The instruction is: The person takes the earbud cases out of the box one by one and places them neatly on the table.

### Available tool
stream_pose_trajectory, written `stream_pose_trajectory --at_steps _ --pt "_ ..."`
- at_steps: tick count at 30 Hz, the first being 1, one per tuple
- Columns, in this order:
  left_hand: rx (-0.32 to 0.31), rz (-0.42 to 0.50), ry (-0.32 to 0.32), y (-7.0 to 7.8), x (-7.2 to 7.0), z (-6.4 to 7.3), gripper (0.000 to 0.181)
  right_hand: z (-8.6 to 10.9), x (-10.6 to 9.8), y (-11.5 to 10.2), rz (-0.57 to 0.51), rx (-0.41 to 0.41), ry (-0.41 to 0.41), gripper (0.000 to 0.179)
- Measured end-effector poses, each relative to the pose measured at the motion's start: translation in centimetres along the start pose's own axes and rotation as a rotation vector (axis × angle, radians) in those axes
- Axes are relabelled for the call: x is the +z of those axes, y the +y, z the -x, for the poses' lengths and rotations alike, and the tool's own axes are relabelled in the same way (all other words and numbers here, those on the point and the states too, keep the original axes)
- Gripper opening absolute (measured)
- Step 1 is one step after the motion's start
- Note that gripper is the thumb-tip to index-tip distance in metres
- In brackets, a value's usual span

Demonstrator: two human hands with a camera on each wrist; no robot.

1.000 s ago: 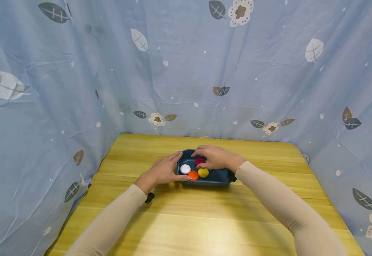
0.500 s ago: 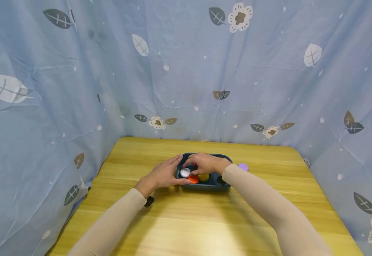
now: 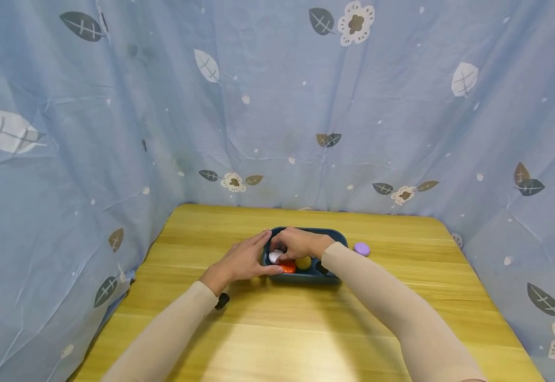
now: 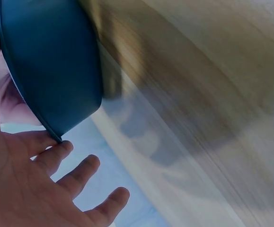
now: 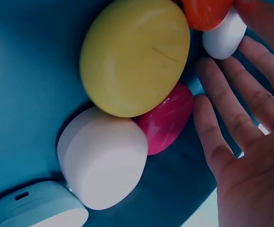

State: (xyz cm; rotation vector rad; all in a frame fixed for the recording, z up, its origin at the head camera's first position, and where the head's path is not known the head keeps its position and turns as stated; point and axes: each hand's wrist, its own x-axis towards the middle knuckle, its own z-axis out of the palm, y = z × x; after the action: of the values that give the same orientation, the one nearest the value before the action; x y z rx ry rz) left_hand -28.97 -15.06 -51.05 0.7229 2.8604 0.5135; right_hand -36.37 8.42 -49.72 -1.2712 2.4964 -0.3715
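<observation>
My left hand spans the left end of a dark blue tray, thumb at the near rim, fingers at the far left corner. In the left wrist view its other fingers spread past the corner. Reaching inside, my right hand pinches a white pebble-shaped case between thumb and fingers at the tray's left end. Right beside it lie an orange case and a yellow one. The right wrist view also shows a magenta case, a cream case and a pale case with a slot.
A purple rounded piece lies on the wooden table, just right of the tray. Blue patterned curtains hang behind and at both sides of the table.
My right hand has moved left inside the tray, from the magenta case to the white one. The purple piece has come out from behind the right sleeve. The left hand keeps its place.
</observation>
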Motion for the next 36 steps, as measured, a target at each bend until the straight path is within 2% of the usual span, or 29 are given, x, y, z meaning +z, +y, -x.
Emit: stream_pose_trajectory --at_steps 8,15,26,36 --pt "-0.001 -0.018 -0.013 0.1 -0.3 0.0 0.123 -0.2 -0.4 -0.2 -0.012 0.046 -0.015 0.029" --pt "-0.011 -0.007 -0.020 0.0 -0.6 0.1 0.124 0.8 -1.4 0.4 -0.052 0.032 0.037 0.032" --pt "-0.017 -0.018 -0.016 0.4 -0.6 -0.2 0.126 4.7 -3.1 2.0 -0.120 0.038 0.168 0.038" --pt "-0.036 -0.018 -0.031 0.6 -0.6 -0.1 0.128 9.9 -4.4 3.8 -0.158 0.076 0.292 0.038"
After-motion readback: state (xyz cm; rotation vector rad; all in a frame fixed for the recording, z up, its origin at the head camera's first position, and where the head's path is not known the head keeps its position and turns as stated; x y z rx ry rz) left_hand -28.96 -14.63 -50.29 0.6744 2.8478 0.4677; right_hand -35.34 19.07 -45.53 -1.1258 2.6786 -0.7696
